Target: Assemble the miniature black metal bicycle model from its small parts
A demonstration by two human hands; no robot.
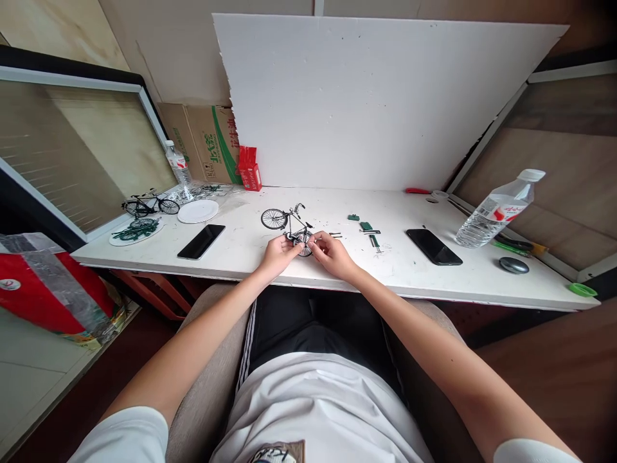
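A small black model bicycle (290, 222) is at the front middle of the white table, one spoked wheel pointing away to the left and the other close to my fingers. My left hand (281, 256) has its fingers closed around the near-wheel end of the bicycle from the left. From the right, my right hand (332, 253) pinches at that same wheel; whether a tiny part sits between its fingertips is too small to see. Small dark rods (334, 235) lie just beyond my right hand. Green and black plastic pieces (367, 226) are spread farther right.
On the left are a phone (201, 242), a white round plate (198, 211), another model bicycle (150, 204) and a water bottle (178, 168). On the right are a black phone (434, 247), a tilted water bottle (499, 211) and a dark oval object (513, 265). A white board (376, 103) stands behind.
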